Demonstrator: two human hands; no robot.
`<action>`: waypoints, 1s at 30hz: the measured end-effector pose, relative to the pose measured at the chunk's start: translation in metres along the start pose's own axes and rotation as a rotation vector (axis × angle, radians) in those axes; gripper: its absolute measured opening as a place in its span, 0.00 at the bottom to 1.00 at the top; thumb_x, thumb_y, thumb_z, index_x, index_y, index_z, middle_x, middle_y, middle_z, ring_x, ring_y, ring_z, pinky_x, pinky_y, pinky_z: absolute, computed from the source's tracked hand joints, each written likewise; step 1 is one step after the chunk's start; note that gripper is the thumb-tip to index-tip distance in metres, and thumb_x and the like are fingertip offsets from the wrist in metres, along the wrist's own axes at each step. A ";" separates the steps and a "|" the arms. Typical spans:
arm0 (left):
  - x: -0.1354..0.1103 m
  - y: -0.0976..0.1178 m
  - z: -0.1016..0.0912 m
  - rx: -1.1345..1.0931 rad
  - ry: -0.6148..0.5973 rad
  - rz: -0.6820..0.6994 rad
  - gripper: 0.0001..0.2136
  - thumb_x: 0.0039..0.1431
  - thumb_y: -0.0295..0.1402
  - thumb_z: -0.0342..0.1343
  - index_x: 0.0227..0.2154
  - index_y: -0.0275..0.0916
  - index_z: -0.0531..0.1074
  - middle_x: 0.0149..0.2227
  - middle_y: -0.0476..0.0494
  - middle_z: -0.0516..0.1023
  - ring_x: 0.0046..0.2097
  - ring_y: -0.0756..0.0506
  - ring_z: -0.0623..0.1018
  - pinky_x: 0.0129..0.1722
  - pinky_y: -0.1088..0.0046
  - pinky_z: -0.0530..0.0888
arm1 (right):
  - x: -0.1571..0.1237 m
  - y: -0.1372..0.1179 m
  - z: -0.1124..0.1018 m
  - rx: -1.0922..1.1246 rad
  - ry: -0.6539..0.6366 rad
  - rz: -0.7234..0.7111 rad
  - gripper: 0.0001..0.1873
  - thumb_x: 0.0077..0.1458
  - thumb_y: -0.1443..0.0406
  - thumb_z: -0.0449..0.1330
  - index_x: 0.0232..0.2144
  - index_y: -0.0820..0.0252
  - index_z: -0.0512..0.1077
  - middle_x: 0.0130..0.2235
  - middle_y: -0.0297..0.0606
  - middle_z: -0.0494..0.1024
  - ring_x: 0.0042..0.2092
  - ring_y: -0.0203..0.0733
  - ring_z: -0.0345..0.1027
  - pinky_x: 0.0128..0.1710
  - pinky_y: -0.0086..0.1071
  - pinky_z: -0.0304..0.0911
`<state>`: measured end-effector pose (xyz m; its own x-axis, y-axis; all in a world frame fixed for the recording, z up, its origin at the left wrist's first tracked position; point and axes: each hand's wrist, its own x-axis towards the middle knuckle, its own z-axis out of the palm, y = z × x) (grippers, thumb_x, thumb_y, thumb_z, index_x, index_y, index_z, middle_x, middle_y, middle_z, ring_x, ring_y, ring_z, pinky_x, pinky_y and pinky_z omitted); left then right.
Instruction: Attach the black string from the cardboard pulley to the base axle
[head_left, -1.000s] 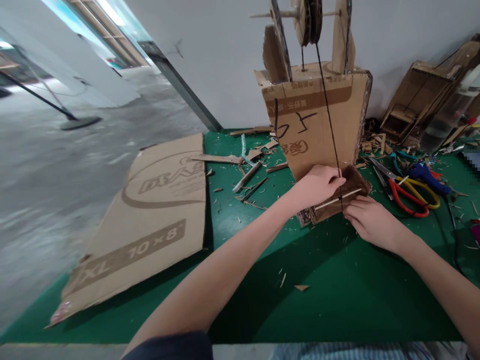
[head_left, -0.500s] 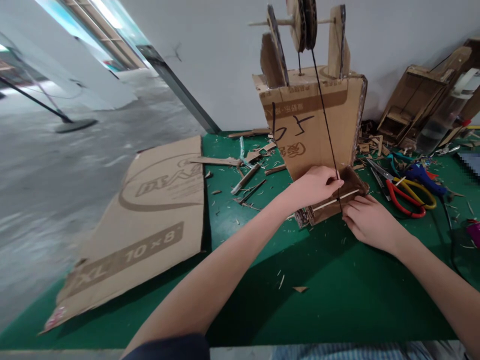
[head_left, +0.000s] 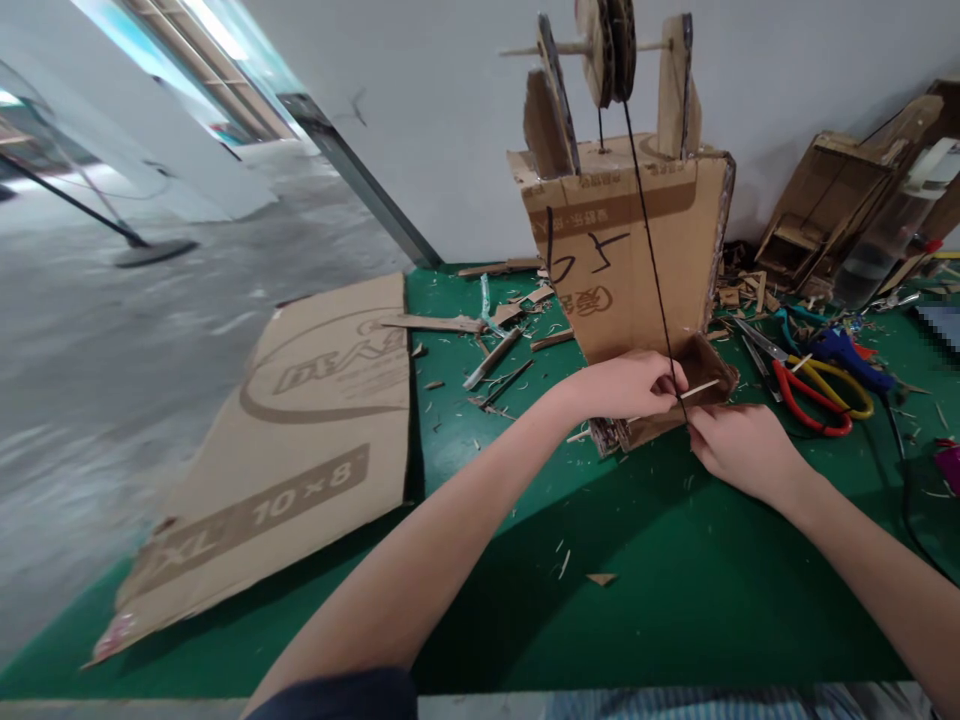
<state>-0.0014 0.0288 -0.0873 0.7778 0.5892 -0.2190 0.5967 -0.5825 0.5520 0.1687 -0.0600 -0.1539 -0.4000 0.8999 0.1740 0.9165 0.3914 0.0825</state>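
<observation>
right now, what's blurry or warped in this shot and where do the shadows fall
Head view: the floor at left is smeared and soft, while the left hand, right hand and cardboard tower are sharp; wide-angle warp tilts the wall frame; soft arm shadows fall on the green table; a pixelated patch sits at the right edge.

Two bare arms reach forward and converge. The left hand (head_left: 626, 388) is curled, thumb and fingertips pinched tight. The right hand (head_left: 739, 450) sits palm-down just beside it, fingers bunched toward the left's.
</observation>
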 end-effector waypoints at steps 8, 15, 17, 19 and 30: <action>0.000 0.000 0.000 0.027 0.053 0.024 0.14 0.55 0.29 0.47 0.40 0.39 0.76 0.39 0.46 0.81 0.36 0.47 0.77 0.35 0.74 0.69 | -0.001 -0.003 -0.002 0.002 -0.037 -0.008 0.08 0.57 0.66 0.51 0.31 0.59 0.70 0.31 0.38 0.79 0.29 0.41 0.72 0.25 0.33 0.47; 0.000 0.003 -0.002 -0.074 0.034 -0.012 0.17 0.55 0.24 0.43 0.41 0.38 0.74 0.36 0.45 0.80 0.36 0.49 0.77 0.33 0.77 0.69 | 0.002 -0.001 0.004 -0.032 -0.015 0.101 0.08 0.56 0.66 0.52 0.35 0.59 0.71 0.31 0.38 0.80 0.26 0.40 0.72 0.23 0.34 0.43; 0.001 0.003 -0.002 -0.029 0.037 0.017 0.15 0.54 0.25 0.46 0.40 0.39 0.75 0.35 0.47 0.80 0.33 0.49 0.76 0.33 0.76 0.68 | 0.001 -0.002 0.003 -0.035 0.002 0.105 0.08 0.55 0.66 0.52 0.34 0.58 0.71 0.29 0.38 0.79 0.25 0.40 0.71 0.23 0.34 0.41; 0.001 0.001 -0.001 0.001 0.037 0.055 0.14 0.53 0.27 0.48 0.38 0.40 0.76 0.33 0.48 0.80 0.31 0.49 0.74 0.32 0.75 0.67 | -0.001 -0.002 0.002 -0.036 0.048 0.110 0.08 0.53 0.66 0.52 0.32 0.58 0.71 0.25 0.37 0.78 0.23 0.40 0.69 0.23 0.33 0.41; 0.004 -0.005 0.006 0.030 0.159 0.003 0.14 0.60 0.40 0.50 0.28 0.38 0.76 0.26 0.46 0.76 0.27 0.49 0.70 0.30 0.72 0.63 | -0.008 0.004 0.006 0.098 0.187 -0.068 0.11 0.55 0.68 0.49 0.24 0.60 0.67 0.17 0.32 0.69 0.19 0.35 0.60 0.24 0.32 0.40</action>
<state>0.0000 0.0311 -0.0961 0.7401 0.6670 -0.0860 0.6016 -0.5994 0.5280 0.1759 -0.0642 -0.1608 -0.4469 0.8228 0.3511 0.8799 0.4752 0.0062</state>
